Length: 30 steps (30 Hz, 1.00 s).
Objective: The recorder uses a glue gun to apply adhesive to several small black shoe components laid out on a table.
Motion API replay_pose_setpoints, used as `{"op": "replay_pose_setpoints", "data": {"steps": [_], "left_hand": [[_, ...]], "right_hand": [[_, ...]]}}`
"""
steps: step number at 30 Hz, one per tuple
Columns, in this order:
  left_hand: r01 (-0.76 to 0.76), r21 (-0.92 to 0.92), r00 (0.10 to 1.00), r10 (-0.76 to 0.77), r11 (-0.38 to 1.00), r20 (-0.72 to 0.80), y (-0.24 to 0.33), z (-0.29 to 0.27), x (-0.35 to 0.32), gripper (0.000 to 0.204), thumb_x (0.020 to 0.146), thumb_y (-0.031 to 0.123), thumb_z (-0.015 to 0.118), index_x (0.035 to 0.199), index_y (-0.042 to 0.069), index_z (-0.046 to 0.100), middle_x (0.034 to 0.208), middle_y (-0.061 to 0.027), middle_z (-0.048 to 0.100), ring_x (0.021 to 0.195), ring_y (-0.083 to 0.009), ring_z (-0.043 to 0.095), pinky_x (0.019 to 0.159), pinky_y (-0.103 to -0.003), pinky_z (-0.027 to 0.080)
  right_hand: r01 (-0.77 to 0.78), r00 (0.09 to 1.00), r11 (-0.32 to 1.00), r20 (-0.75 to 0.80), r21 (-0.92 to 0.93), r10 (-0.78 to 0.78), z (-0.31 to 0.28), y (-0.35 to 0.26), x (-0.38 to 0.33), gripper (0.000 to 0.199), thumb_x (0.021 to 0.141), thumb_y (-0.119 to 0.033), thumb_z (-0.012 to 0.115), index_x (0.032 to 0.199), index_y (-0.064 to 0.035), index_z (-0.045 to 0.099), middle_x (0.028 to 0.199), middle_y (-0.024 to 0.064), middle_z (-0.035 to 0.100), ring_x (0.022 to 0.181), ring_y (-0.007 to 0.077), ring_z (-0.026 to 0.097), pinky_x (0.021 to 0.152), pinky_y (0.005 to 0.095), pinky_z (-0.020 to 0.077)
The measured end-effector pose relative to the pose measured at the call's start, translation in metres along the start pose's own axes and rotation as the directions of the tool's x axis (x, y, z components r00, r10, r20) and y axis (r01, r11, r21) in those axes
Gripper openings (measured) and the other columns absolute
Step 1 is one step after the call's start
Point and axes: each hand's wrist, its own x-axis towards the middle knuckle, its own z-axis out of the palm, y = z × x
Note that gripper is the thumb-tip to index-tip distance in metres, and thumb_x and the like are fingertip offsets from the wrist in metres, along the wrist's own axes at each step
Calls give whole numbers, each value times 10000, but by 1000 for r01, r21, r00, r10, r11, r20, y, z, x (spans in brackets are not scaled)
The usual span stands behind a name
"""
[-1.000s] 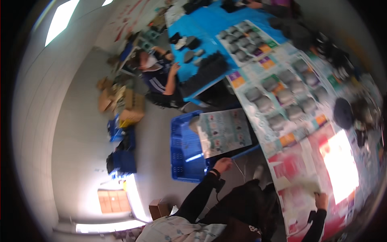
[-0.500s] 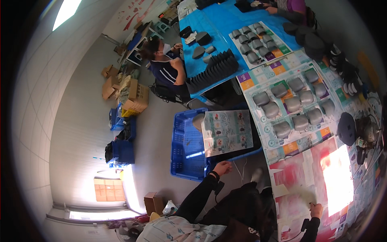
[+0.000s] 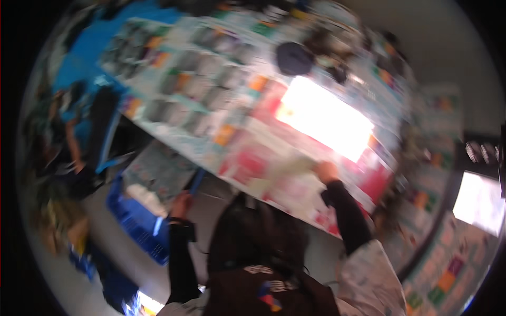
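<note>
My right hand is over the pink-stained covering of the worktable, beside a bright patch of light. Motion smears its fingers, and whether they hold anything does not show. My left hand hangs off the table's near side, next to a blue plastic crate; its fingers are blurred too. A printed paper sheet lies across part of the crate, with a pale piece by its edge. Further along the table, rows of grey rounded pieces rest on printed sheets.
A dark rounded piece lies beyond the light patch, near a cluttered heap. At the far left stands a blue-covered table, with another person's arm beside it. A cardboard box is at the lower left.
My view has swung right, bringing the worktable to the middle, and is now blurred. The crate and the other person have shifted left in the picture. My right hand remains over the pink-stained area.
</note>
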Motion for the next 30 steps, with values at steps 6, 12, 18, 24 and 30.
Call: {"op": "replay_pose_setpoints", "data": {"steps": [6,12,18,24,30], "left_hand": [[297,-241,955,-293,924,53,86,27,7,323,995,328,640,1238,115,656,1052,-58,722,895,-155,692,764,-281,524],[328,-261,945,-321,908,71,66,25,-5,339,977,333,671,1238,118,652,1037,-50,720,892,-154,688,764,-284,521],[317,-257,948,-309,913,75,72,38,-15,338,964,325,691,1236,128,656,1029,-49,717,885,-158,686,764,-282,518],[346,-276,934,-358,897,7,62,24,-31,340,968,313,684,1246,121,645,1021,-57,717,866,-163,693,731,-283,525],[364,-308,920,-390,879,-26,40,10,-38,359,979,318,674,1268,106,638,1025,-58,713,860,-163,692,715,-280,526]], "right_hand": [[-67,953,884,-232,462,193,-44,35,-79,407,932,-395,663,820,-8,726,821,246,693,821,456,677,751,521,538],[-126,943,743,-154,657,296,-124,66,-147,382,987,-333,622,847,12,705,763,227,686,738,391,683,681,455,510],[-136,972,712,-45,689,229,-60,20,-92,395,976,-378,605,887,-15,732,859,236,706,849,433,675,769,500,518],[-270,962,813,103,516,255,-51,-3,-42,401,966,-409,626,987,-29,750,1050,221,725,1036,395,675,880,481,529],[-303,953,851,155,430,261,-66,-11,-32,436,937,-444,681,1013,-20,750,1083,202,731,1052,385,683,887,477,537]]}}
